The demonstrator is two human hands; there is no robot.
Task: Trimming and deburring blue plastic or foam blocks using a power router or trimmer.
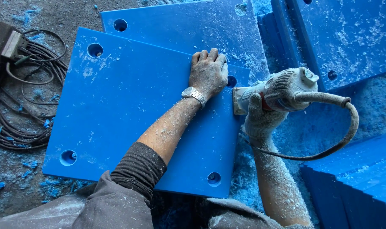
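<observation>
Left hand [208, 73] flat on blue board [129, 114], fingers [205, 55] spread open, curling over far edge. Board lies on floor [15, 169], atop second blue board [184, 27]. Right hand [261, 118] wrapped tight round power tool [277, 91], pressed against board's right edge. Tool's cable [328, 148] loops right. Blue shavings [248, 169] everywhere. Coiled black cord [15, 101] left of board.
</observation>
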